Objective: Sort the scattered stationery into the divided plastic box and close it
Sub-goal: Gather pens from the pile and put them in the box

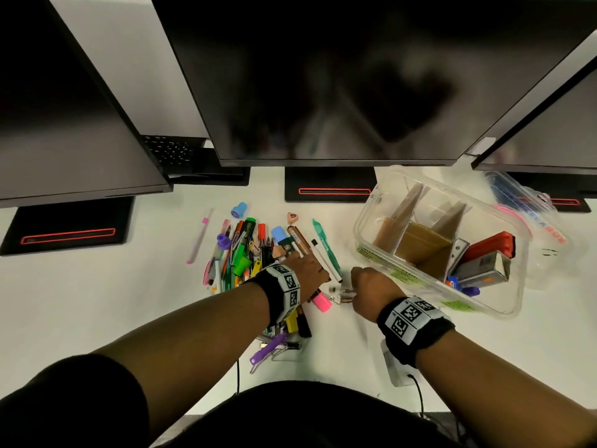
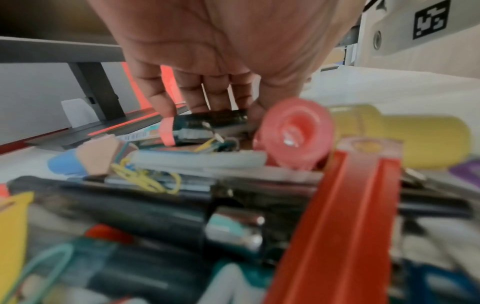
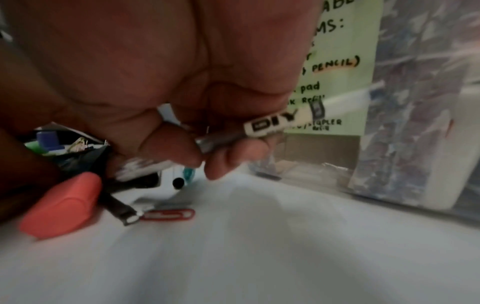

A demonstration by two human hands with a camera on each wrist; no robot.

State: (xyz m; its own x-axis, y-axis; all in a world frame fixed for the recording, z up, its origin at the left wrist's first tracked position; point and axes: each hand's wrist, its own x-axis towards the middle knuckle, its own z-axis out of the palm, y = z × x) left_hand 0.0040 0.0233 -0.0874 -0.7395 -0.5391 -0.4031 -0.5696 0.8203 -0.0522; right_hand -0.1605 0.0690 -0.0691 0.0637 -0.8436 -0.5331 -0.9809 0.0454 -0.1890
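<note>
A pile of pens, markers, highlighters and clips (image 1: pixel 258 263) lies mid-desk. My left hand (image 1: pixel 300 263) reaches into it; in the left wrist view its fingers and thumb (image 2: pixel 221 111) pinch a dark marker (image 2: pixel 207 121). My right hand (image 1: pixel 355 286) is just right of the pile, and its thumb and forefinger (image 3: pixel 205 158) pinch a small white-and-grey pen marked "DIY" (image 3: pixel 270 123) just above the desk. The clear divided box (image 1: pixel 365 227) stands open to the right with cardboard dividers. A red stapler (image 1: pixel 487 244) and small boxes fill its right compartment.
The box's lid (image 1: pixel 529 221) lies behind it on the right. Three monitors on black stands (image 1: pixel 329 189) line the back. A pink highlighter (image 3: pixel 62 205), a red paper clip (image 3: pixel 168 215) and a black clip (image 3: pixel 122 209) lie by my right hand. A white adapter (image 1: pixel 395 367) sits near the front edge.
</note>
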